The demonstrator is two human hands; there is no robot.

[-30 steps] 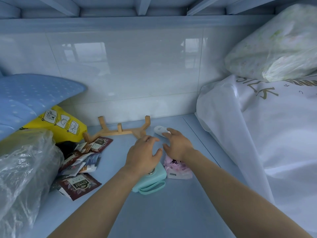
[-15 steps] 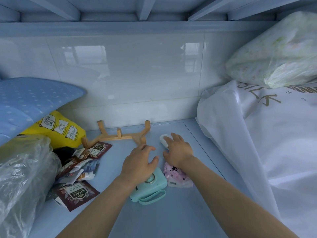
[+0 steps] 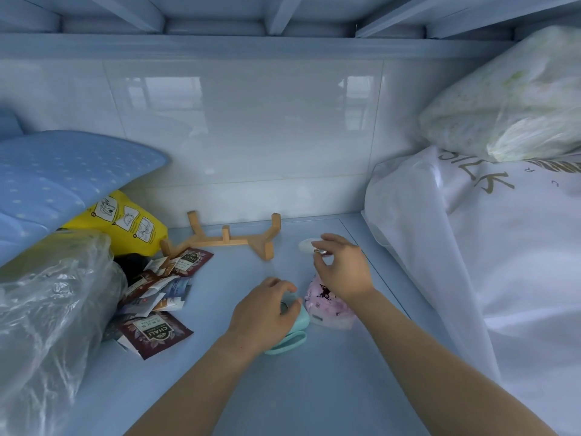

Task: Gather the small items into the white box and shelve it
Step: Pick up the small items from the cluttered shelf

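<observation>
On the blue shelf floor lies a mint green gadget with a loop strap (image 3: 295,333). My left hand (image 3: 262,313) covers its top with the fingers curled around it. My right hand (image 3: 344,270) hovers just above the shelf and pinches a small silvery object (image 3: 320,252) between thumb and forefinger. A white oval item (image 3: 304,246) lies right behind those fingertips. A pink patterned tissue pack (image 3: 328,306) sits under my right wrist, beside the mint gadget. Several dark red tea sachets (image 3: 157,333) are heaped at the left. No white box is in view.
A wooden rack (image 3: 232,240) lies against the tiled back wall. A yellow pouch (image 3: 125,221), a blue dotted cushion (image 3: 63,171) and a clear plastic bag (image 3: 47,309) crowd the left. Large white bagged bedding (image 3: 503,262) fills the right. A shelf board (image 3: 283,45) runs overhead.
My right hand has lifted off the white oval item and now pinches a small silvery thing. My left hand's fingers have curled down onto the mint gadget.
</observation>
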